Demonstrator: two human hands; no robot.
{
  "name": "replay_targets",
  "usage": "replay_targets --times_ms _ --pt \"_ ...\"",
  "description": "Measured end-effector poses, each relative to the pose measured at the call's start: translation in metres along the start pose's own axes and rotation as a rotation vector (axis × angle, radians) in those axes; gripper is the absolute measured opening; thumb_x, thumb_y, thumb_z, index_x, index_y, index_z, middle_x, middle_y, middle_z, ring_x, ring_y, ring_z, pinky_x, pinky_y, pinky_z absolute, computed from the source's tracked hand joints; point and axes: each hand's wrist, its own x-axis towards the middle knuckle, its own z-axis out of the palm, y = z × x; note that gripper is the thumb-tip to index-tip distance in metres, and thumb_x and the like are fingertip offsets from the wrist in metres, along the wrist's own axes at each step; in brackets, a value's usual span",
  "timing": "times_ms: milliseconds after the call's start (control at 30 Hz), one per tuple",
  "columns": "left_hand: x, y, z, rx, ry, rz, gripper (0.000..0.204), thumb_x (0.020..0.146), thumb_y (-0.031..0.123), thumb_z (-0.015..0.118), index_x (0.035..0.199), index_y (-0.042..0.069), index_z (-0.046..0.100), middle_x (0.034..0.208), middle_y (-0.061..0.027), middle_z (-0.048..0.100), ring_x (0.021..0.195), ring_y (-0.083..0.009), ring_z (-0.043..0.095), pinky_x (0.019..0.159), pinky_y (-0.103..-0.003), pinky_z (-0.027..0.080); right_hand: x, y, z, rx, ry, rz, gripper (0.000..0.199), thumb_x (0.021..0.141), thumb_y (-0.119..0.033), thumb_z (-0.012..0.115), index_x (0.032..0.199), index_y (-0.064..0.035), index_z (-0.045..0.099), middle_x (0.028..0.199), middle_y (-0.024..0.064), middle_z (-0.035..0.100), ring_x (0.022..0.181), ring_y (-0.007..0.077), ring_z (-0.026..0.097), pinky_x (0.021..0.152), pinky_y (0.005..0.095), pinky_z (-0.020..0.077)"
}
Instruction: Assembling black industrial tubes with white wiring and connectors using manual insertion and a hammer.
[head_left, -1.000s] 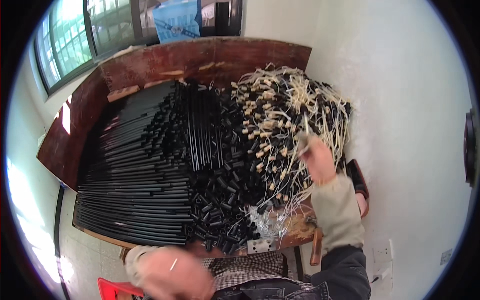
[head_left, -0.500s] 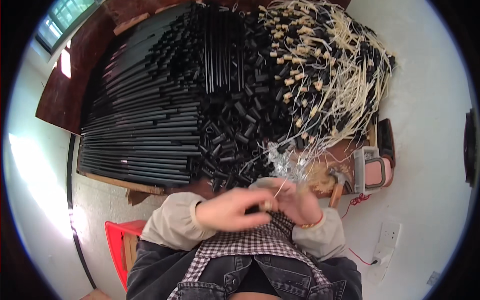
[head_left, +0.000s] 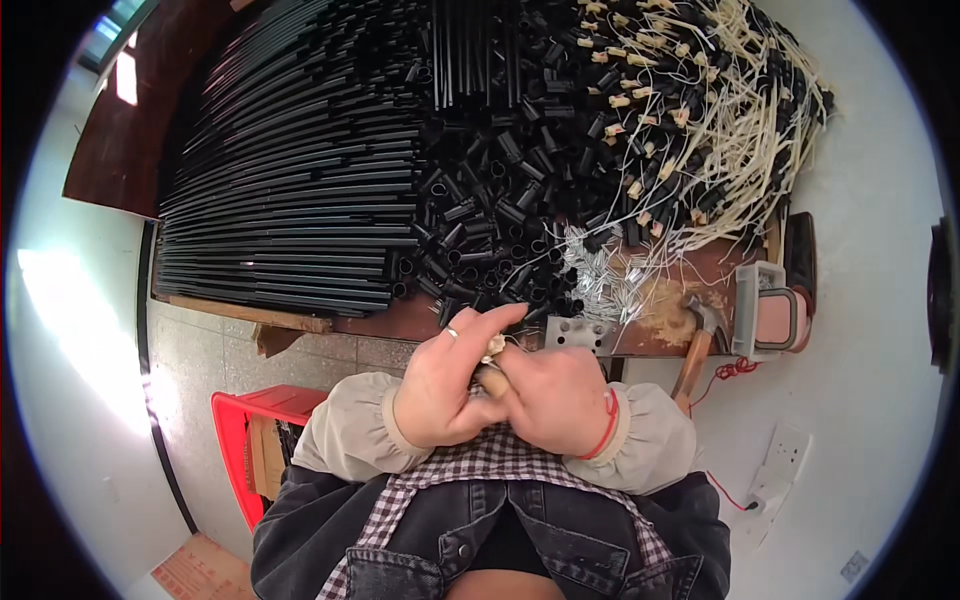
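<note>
Both my hands meet in front of my apron, just off the table's near edge. My left hand [head_left: 445, 388] is closed around a small cream connector [head_left: 497, 345], whose top pokes out between the fingers. Against it presses my right hand [head_left: 560, 398], its fingers curled in; what they grip is hidden. A tan rounded piece [head_left: 492, 380] shows between the hands, too covered to name. A thin wire seems to run from the connector toward the right hand. Beyond my hands lies a pile of small silver metal pieces [head_left: 605, 280], beside a metal plate with holes [head_left: 578, 335].
Long black tubes [head_left: 300, 220] fill the table's left. Short black tubes [head_left: 490, 220] are heaped mid-table; cream wires with connectors [head_left: 750, 140] pile at right. A hammer [head_left: 697, 345] and a grey bin [head_left: 760, 310] sit at the right edge. A red stool [head_left: 232, 430] stands left.
My hands were apart and blurred, with a wire between them; now they are pressed together around the connector. The view has shifted, so the table appears higher and the metal plate shows.
</note>
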Motion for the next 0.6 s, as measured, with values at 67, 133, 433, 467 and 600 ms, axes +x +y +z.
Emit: replay_targets --times_ms 67,133,433,467,600 --pt "-0.003 -0.001 0.004 0.198 0.028 0.012 0.033 0.079 0.0 0.053 0.111 -0.001 0.059 0.078 -0.0057 0.057 0.053 -0.0154 0.049 0.047 -0.024 0.041 -0.002 0.005 0.008 -0.073 0.045 -0.004 0.012 0.082 -0.016 0.058 0.075 -0.0069 0.056 0.055 0.0068 0.057 0.041 0.0251 0.05 0.04 0.0316 0.0371" --pt "-0.006 -0.001 0.003 0.296 0.045 0.011 0.032 0.08 0.001 0.052 0.11 -0.001 0.06 0.077 -0.0052 0.057 0.052 -0.0156 0.049 0.046 -0.024 0.04 -0.005 0.006 0.007 -0.107 0.059 -0.006 0.013 0.082 -0.017 0.059 0.074 -0.0067 0.055 0.055 0.0066 0.058 0.04 0.0241 0.05 0.039 0.0309 0.036" --pt "-0.023 0.005 -0.009 -0.27 -0.012 -0.183 0.016 0.076 -0.001 0.057 0.09 0.0 0.064 0.07 -0.0066 0.06 0.048 -0.0163 0.046 0.046 -0.023 0.039 -0.011 0.022 -0.015 0.501 0.301 0.169 0.017 0.066 0.0 0.069 0.063 -0.0047 0.053 0.05 -0.0006 0.049 0.038 0.0141 0.035 0.039 0.0251 0.0303" --pt "-0.023 0.008 -0.01 -0.268 -0.007 -0.192 0.016 0.076 -0.001 0.057 0.09 0.0 0.064 0.07 -0.0066 0.06 0.048 -0.0163 0.046 0.046 -0.023 0.039 -0.013 0.019 -0.014 0.508 0.292 0.171 0.017 0.066 0.0 0.069 0.063 -0.0047 0.053 0.05 -0.0006 0.049 0.038 0.0141 0.035 0.039 0.0251 0.0303" --pt "0.002 0.012 -0.019 -0.394 -0.191 -0.011 0.012 0.073 0.004 0.069 0.081 0.002 0.06 0.071 -0.0076 0.061 0.05 -0.0155 0.05 0.047 -0.023 0.041 -0.013 0.021 -0.017 0.414 0.036 0.1 0.011 0.068 -0.003 0.069 0.073 -0.0051 0.059 0.059 0.0005 0.053 0.044 0.015 0.038 0.043 0.024 0.0328"
